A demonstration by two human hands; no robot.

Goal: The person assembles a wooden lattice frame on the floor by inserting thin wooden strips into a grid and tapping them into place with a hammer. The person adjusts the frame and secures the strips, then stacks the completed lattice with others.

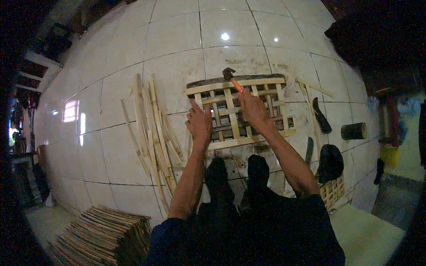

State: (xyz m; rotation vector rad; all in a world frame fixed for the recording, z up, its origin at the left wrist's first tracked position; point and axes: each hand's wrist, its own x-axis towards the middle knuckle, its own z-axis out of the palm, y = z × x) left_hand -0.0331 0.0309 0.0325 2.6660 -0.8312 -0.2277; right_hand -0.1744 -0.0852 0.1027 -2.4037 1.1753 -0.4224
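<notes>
Bamboo lattice frame (242, 113) lies flat on the white tiled floor (133, 146), just beyond our feet, its far edge toward the top of the view. We see the right hand (254, 108) closed around the orange handle of a hammer (233, 79), whose dark head hangs over the frame's far rail. Our left hand (199, 124) rests on the frame's near left corner, fingers spread on the slats. Loose bamboo strips (153, 126) lie left of the frame; a stacked bundle of strips (108, 232) sits nearer us.
</notes>
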